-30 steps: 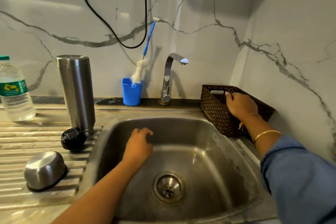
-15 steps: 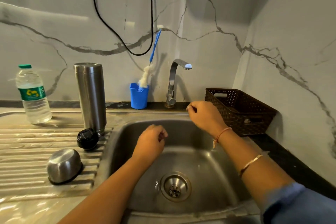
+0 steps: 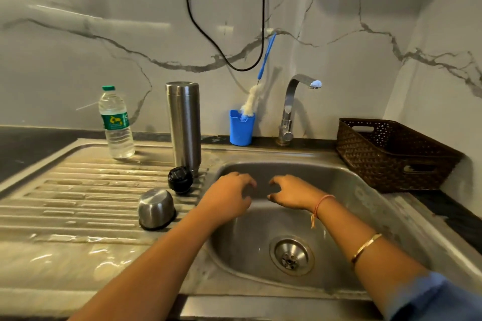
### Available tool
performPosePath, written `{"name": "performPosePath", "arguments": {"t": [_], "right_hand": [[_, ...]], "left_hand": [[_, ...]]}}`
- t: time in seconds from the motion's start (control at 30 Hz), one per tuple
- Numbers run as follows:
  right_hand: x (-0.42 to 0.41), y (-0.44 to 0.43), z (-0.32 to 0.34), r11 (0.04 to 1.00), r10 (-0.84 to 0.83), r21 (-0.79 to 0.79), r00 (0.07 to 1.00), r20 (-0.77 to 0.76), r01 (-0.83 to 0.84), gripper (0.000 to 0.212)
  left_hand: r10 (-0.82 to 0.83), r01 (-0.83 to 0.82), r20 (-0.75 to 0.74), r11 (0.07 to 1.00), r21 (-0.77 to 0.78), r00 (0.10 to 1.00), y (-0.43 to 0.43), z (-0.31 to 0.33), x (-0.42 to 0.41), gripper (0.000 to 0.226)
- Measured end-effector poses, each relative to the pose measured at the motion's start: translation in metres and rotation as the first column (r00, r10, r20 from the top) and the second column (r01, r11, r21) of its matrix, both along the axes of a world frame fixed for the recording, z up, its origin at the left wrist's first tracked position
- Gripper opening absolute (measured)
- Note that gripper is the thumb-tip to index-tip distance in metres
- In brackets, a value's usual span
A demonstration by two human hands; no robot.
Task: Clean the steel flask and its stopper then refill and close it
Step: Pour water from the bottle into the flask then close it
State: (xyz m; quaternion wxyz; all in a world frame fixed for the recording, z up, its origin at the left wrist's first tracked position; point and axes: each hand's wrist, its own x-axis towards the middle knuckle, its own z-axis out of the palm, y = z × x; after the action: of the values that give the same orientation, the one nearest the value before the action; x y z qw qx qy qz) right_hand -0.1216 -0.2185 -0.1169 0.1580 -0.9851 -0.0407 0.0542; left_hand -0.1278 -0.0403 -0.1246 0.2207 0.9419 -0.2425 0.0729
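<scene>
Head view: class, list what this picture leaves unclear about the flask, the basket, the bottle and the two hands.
Steel flask: inside hidden by its own wall, head view.
Brown basket: contents hidden by its near wall, head view.
Water bottle: label text too small, head view.
Left hand and right hand: fingertips smeared by motion blur, head view; grip unclear.

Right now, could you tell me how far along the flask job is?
Done: stopper and cap lie off beside the flask. In hand: nothing; left hand and right hand hover empty over the sink. Apparently left: washing, refilling, closing; brush stands in its holder.
</scene>
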Motion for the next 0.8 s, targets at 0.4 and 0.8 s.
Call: {"name": "performPosePath", "arguments": {"t": [0.4,0.8], "right_hand": [[-0.010,0.011,0.005,0.985,-0.042,0.170,0.994,0.099,0.025,0.038],[-0.016,-0.010,0.003,0.944,-0.153,0.317,0.972,0.179,0.090,0.027]], "left_hand": [[0.599,-0.500,-0.012,0.657,-0.564,0.801,0.067,0.064,0.028,0.087],[0.471,-0.577,-0.353,0.516,-0.633,0.808,0.054,0.069,0.073,0.070]]}}
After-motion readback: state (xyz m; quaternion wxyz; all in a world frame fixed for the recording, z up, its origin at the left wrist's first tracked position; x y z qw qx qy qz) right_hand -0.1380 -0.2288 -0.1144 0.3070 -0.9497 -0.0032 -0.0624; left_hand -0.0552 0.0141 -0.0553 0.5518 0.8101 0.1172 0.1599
